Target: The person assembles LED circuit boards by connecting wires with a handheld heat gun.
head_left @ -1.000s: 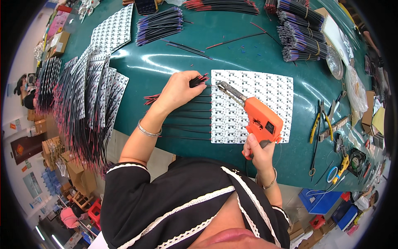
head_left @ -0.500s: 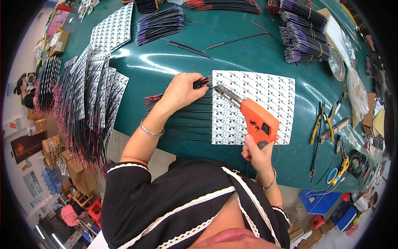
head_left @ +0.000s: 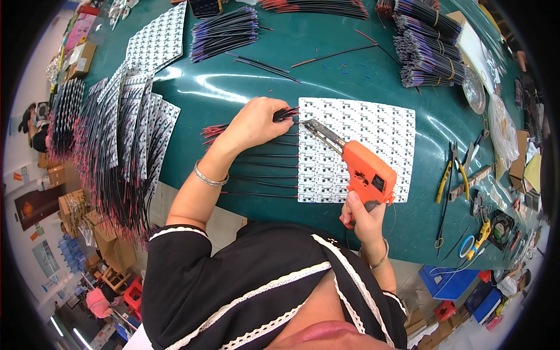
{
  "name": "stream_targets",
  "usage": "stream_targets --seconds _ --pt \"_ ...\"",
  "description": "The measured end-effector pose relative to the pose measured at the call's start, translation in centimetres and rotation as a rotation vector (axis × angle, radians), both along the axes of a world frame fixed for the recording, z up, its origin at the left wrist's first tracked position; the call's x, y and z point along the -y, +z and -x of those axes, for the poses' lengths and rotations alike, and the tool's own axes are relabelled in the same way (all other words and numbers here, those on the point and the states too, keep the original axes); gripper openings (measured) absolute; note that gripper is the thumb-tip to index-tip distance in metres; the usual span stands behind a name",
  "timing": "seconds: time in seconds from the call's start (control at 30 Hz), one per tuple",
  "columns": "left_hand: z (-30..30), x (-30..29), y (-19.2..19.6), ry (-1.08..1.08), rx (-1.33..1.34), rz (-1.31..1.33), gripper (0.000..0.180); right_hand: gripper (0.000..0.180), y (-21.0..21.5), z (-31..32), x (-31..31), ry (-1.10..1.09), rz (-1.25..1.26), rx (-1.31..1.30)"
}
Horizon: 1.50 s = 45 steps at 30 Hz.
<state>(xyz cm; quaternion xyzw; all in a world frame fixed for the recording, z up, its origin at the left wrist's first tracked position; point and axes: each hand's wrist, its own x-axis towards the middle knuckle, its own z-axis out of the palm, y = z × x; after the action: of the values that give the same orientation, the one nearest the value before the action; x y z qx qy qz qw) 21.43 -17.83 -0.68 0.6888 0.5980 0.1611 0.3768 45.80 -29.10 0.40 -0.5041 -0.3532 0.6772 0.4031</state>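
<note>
My left hand (head_left: 256,123) is closed around a bundle of black wires with red ends (head_left: 284,115), at the left edge of a white circuit board panel (head_left: 379,131). Several black wires (head_left: 265,165) run out to the left from that edge, lower down. My right hand (head_left: 364,217) grips the handle of an orange soldering gun (head_left: 368,171). The gun's metal tip reaches the panel's upper left edge, close to my left fingers. Whether the tip touches a wire there is too small to tell.
Wired panels (head_left: 131,125) are heaped at the left, beside a bare panel (head_left: 157,38). Wire bundles (head_left: 224,34) lie along the back, with banded bundles (head_left: 429,52) at the back right. Pliers (head_left: 452,169), a small black fan (head_left: 503,229) and a plastic bag (head_left: 501,131) are at the right.
The soldering gun's body has shifted slightly right, its tip staying near the panel's edge. My left hand has moved a little up and left, still holding the wires.
</note>
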Motion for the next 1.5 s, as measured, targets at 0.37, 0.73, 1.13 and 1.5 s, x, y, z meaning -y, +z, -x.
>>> stream_targets --seconds 0.37,0.73,1.13,1.5 --pt "-0.2 -0.5 0.6 -0.101 -0.021 -0.014 0.019 0.014 0.0 -0.1 0.0 0.036 0.011 0.026" --pt "0.1 -0.2 0.5 -0.099 0.032 -0.040 0.020 0.024 1.6 -1.1 -2.5 -0.001 -0.132 0.026" --pt "2.0 -0.2 -0.7 0.028 0.012 -0.272 0.019 0.024 0.6 -0.4 -3.3 -0.003 -0.082 -0.013" --pt "0.7 -0.7 -0.4 0.113 0.080 -0.010 0.018 0.022 0.1 -0.6 -2.9 0.024 -0.077 -0.002"
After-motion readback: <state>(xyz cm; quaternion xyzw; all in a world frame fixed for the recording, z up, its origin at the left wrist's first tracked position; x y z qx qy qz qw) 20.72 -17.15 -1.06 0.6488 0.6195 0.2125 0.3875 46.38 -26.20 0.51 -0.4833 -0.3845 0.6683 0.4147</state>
